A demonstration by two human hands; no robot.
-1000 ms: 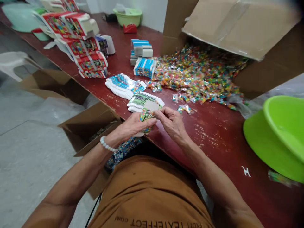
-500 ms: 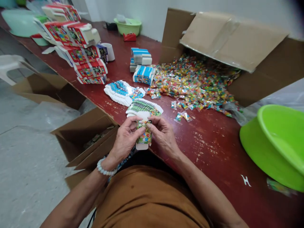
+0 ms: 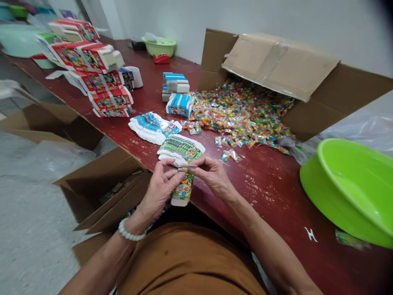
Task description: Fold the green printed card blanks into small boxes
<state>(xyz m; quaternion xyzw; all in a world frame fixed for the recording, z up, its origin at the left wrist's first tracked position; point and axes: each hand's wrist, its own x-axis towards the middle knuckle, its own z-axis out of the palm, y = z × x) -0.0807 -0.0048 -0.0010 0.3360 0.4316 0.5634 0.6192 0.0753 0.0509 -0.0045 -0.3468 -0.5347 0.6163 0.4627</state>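
Observation:
A small green printed candy box (image 3: 183,189) is held at the table's front edge, its white bottom flap hanging open toward me. My left hand (image 3: 166,180) grips its left side, thumb on the printed face. My right hand (image 3: 211,174) pinches the white top flap, which is bent over and seen nearly edge-on. Just beyond my fingers lies a fanned stack of flat green cartons (image 3: 181,148). Behind that, a fan of blue cartons (image 3: 153,126) overlaps the table. Whether the box holds anything is hidden.
Wrapped candies (image 3: 242,119) spill from a tipped cardboard box (image 3: 279,61). Bundled blue cartons (image 3: 179,105) and stacked red carton bundles (image 3: 104,80) stand to the left. A green basin (image 3: 325,192) sits at right. An open cardboard box (image 3: 92,192) is below the table edge.
The top flap, upright before, is now folded over under my right fingers. The box has come slightly lower and my left thumb has shifted. The camera view has turned a little.

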